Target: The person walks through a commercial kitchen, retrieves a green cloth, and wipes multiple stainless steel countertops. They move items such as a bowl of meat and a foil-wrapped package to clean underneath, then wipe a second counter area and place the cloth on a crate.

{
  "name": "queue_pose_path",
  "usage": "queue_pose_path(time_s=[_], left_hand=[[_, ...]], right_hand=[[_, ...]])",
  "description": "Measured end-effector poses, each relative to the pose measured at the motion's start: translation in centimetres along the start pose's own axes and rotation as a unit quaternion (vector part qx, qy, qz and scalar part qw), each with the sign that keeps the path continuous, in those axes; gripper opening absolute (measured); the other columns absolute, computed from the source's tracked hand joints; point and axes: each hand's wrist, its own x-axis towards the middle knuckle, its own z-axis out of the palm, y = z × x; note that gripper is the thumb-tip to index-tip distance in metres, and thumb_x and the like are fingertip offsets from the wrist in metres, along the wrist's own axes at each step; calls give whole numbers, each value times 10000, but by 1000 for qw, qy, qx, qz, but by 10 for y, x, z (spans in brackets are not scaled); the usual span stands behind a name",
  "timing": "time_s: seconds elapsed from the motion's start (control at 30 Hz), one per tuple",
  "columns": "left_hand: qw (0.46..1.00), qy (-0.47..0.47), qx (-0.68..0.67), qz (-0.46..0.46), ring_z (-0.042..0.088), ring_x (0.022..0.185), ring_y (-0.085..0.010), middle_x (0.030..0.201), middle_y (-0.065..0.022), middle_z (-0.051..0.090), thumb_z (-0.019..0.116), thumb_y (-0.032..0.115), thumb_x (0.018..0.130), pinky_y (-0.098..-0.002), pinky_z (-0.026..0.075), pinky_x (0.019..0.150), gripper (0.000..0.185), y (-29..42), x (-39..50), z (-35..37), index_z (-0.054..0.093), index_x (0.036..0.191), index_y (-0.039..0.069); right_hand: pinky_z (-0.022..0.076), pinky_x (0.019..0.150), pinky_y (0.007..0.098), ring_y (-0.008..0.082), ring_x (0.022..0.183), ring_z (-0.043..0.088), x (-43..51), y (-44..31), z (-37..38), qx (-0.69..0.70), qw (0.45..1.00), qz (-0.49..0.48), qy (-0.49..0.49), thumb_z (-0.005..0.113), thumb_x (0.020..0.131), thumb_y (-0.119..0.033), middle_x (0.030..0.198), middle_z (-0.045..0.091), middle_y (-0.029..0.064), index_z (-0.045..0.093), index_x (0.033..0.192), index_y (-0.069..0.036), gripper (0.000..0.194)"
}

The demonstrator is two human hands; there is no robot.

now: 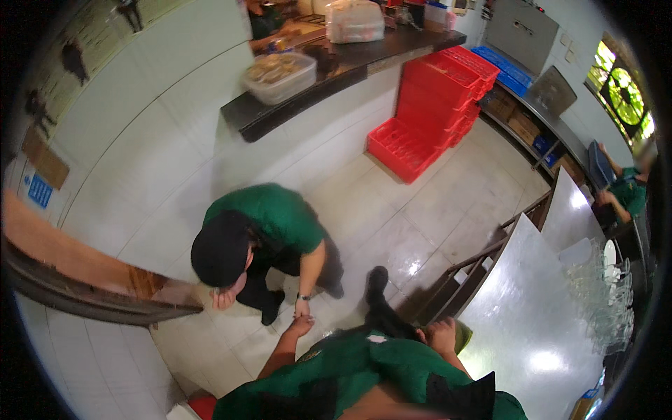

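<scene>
My left hand (pixel 301 326) reaches forward over the floor and meets the hand of a co-worker (pixel 303 307). Whether its fingers are closed around that hand, or something small lies between them, cannot be made out. The co-worker (pixel 268 215), in a green shirt and black cap, bends down before me, with the other hand near the face. At my right side, by the steel counter's near corner, my right hand (pixel 441 334) is closed on an olive-green cloth (pixel 463 336), partly hidden behind the fingers.
A steel counter (pixel 517 294) on my right bears several glass mugs (pixel 604 299). Stacked red crates (pixel 438 100) stand on the tiled floor (pixel 388 231) below a dark ledge (pixel 346 79) with a plastic tub (pixel 281 76). Another person (pixel 627 194) is at the far right.
</scene>
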Motion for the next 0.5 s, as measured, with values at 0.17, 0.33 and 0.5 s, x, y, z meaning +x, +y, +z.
queue_pose_path(time_s=[0.17, 0.33, 0.5], left_hand=[[985, -149, -57, -69, 621, 1156, -325, 1278, -165, 641, 555, 427, 933, -436, 477, 983, 573, 53, 77, -19, 533, 1397, 91], [999, -6, 20, 25, 636, 1142, -325, 1254, -186, 654, 588, 411, 933, -420, 492, 978, 544, 133, 133, -81, 597, 1309, 19], [994, 42, 93, 44, 651, 1126, -317, 1210, -194, 677, 614, 372, 931, -404, 500, 978, 509, 232, 193, -148, 610, 1285, 7]], right_hand=[[509, 756, 529, 396, 665, 653, 89, 37, -1, 106, 990, 92, 8, 556, 933, -545, 663, 652, 191, 726, 706, -62, 560], [526, 635, 515, 429, 676, 659, 216, 110, -11, 139, 975, 173, 31, 525, 924, -603, 688, 654, 228, 723, 728, -51, 618], [529, 757, 518, 442, 785, 677, 317, 165, -36, 184, 950, 249, 37, 512, 913, -643, 757, 681, 238, 735, 782, -50, 647]])
